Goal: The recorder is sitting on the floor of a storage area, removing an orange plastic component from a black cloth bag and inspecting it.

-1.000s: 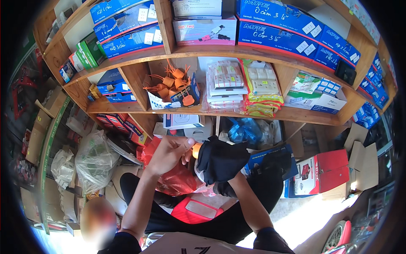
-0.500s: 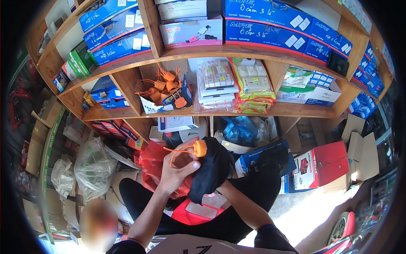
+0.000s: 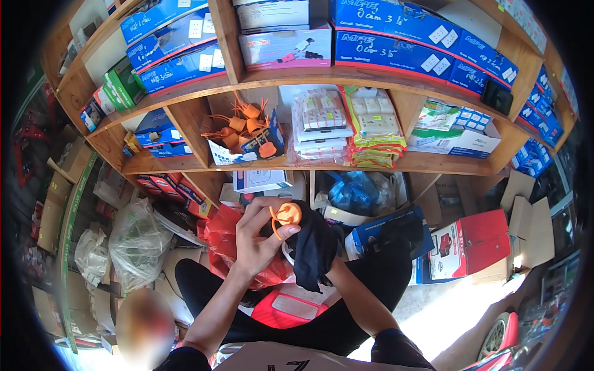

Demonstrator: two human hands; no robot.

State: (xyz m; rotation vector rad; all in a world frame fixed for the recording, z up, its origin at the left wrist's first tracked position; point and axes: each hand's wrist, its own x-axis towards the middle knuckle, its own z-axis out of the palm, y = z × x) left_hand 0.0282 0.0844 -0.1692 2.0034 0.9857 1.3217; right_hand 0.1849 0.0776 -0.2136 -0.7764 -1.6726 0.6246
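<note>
My left hand (image 3: 255,238) grips an orange lamp holder (image 3: 289,213) between thumb and fingers, with its thin orange wires looping down over the thumb. A black cloth (image 3: 317,247) is bunched over my right hand (image 3: 336,271), and its upper edge touches the lamp holder's right side. Only the wrist and lower part of that hand show; its fingers are covered by the cloth. More lamp holders of the same orange kind (image 3: 252,120) fill an open blue and white box (image 3: 271,139) on the shelf ahead.
Wooden shelves (image 3: 260,80) ahead carry blue boxes and packaged switch plates (image 3: 374,123). A red plastic bag (image 3: 226,241) lies left of my hands. Below them is a red and grey object (image 3: 278,309). A red and white box (image 3: 470,241) stands to the right.
The lamp holder has been turned in my left hand, so its end now faces up toward me. The black cloth has shifted slightly right and down, hanging looser.
</note>
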